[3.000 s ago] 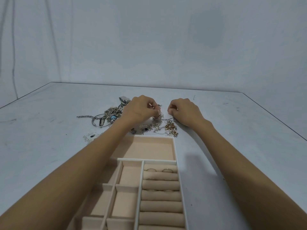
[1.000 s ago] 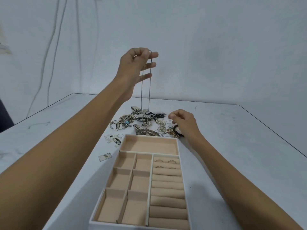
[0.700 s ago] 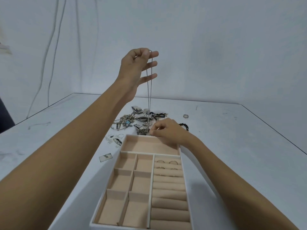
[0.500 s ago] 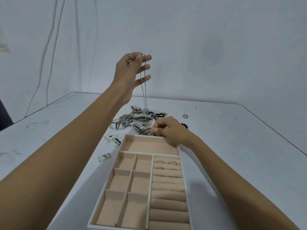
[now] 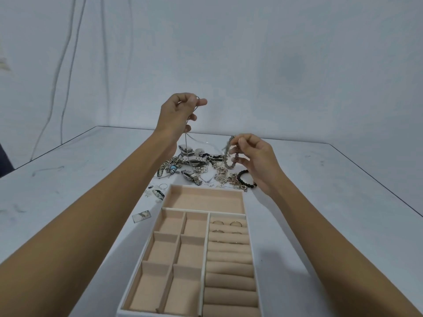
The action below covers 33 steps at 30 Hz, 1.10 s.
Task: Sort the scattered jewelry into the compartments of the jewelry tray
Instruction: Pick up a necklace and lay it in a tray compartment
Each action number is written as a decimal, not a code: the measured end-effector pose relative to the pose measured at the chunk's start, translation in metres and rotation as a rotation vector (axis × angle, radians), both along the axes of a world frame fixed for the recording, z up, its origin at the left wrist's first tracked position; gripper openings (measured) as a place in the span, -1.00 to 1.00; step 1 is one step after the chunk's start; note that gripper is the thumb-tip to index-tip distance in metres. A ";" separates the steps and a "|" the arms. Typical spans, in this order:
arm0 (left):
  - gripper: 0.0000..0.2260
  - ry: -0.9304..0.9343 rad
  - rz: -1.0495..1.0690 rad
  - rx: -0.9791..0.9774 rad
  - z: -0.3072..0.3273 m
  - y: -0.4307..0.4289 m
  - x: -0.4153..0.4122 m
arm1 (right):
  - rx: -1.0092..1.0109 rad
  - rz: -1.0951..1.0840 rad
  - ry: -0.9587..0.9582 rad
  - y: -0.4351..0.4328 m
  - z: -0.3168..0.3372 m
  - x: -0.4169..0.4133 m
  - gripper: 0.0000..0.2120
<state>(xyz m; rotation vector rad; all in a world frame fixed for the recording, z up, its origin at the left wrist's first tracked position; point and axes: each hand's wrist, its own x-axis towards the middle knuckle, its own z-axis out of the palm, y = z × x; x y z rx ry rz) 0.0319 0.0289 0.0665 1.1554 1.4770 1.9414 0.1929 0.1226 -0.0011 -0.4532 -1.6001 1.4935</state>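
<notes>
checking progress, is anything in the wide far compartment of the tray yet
No, the wide compartment at the far end of the jewelry tray shows only bare beige lining.

Left hand (image 5: 177,114) pinching a thin chain (image 5: 186,143) aloft, right hand (image 5: 256,160) holding a beaded bracelet (image 5: 227,154), jewelry tray (image 5: 207,245) at table's near edge

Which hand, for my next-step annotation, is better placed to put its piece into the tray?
Right, probably. The right hand pinches a beaded bracelet that hangs clear, near the jewelry tray. The left hand holds a thin chain higher, its end down in the pile.
</notes>
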 end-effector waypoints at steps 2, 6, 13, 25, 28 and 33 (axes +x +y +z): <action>-0.97 0.002 -0.001 0.007 0.003 -0.001 0.001 | 0.012 -0.047 -0.099 0.003 -0.006 0.002 -0.80; -0.97 -0.018 0.012 0.060 0.014 -0.004 0.003 | -0.033 -0.148 -0.309 0.008 -0.019 0.006 -0.79; -0.97 -0.067 -0.108 0.179 0.030 -0.009 0.007 | 0.217 -0.339 -0.578 0.010 -0.023 0.009 -0.86; -0.96 -0.105 -0.263 0.401 0.075 -0.053 0.011 | 0.324 -0.349 -0.490 -0.012 -0.001 0.012 -0.89; -0.96 -0.077 -0.298 0.431 0.083 -0.070 0.010 | 0.311 -0.299 -0.438 -0.027 0.004 0.018 -0.91; -0.94 -0.057 -0.292 0.400 0.085 -0.093 0.010 | 0.284 -0.218 -0.354 -0.061 0.007 0.034 -0.97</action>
